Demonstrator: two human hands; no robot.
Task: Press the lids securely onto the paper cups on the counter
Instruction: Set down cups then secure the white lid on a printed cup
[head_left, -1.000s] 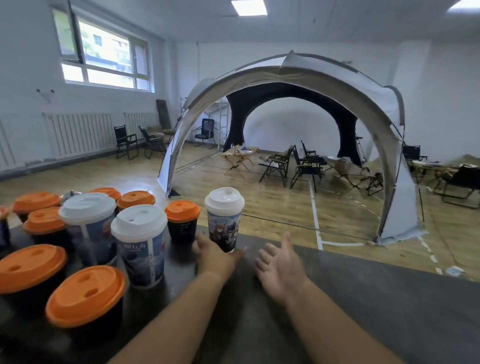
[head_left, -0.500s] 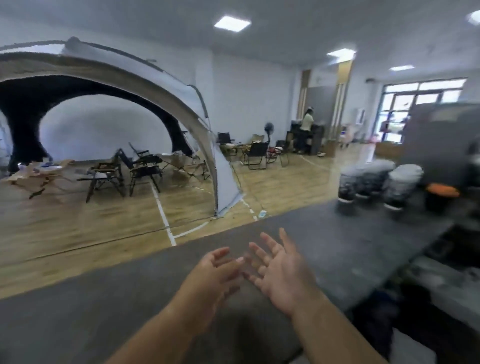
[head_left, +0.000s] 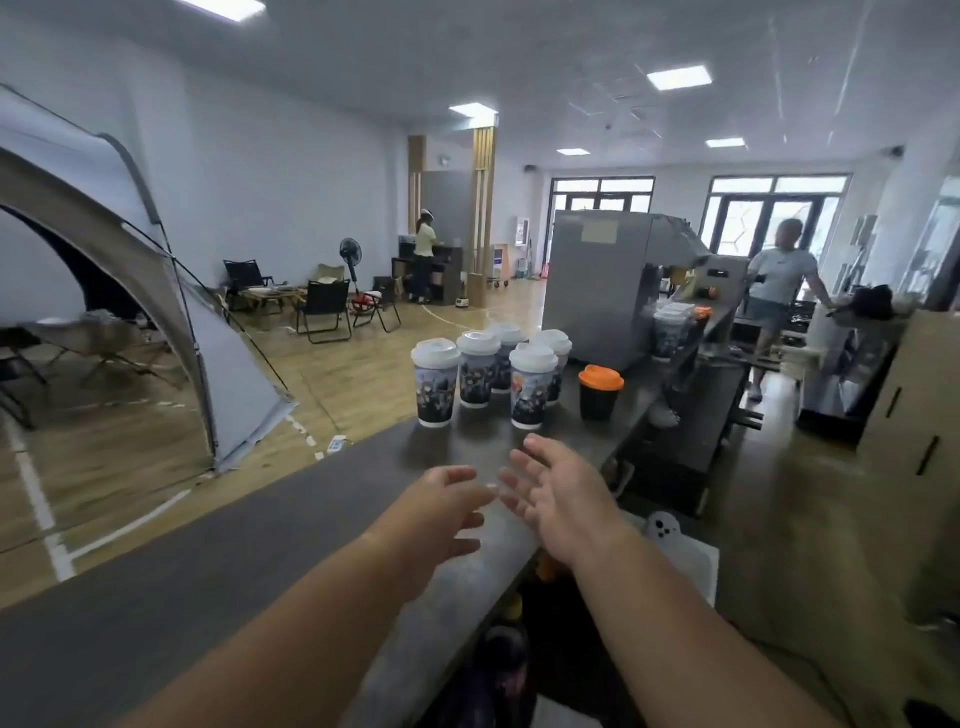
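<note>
Both hands are held out over the dark desk (head_left: 208, 571), palms turned toward each other, holding nothing. The left hand (head_left: 441, 501) has its fingers loosely spread and slightly blurred. The right hand (head_left: 566, 493) is open, with straight fingers reaching forward.

Beyond the fingertips of both stands a cluster of five printed paper cups (head_left: 527, 395). All are upright, long axes vertical, with white lids (head_left: 533, 357) on top facing the ceiling. The nearest is straight ahead of the right hand, and the leftmost cup (head_left: 435, 387) stands ahead of the left hand.

Beyond and to the right of the right hand, apart from the cluster, a black cup (head_left: 598, 399) stands upright under an orange lid (head_left: 601, 376). Farther off, more lidded cups (head_left: 667, 332) sit beside a grey machine (head_left: 597, 280).
</note>
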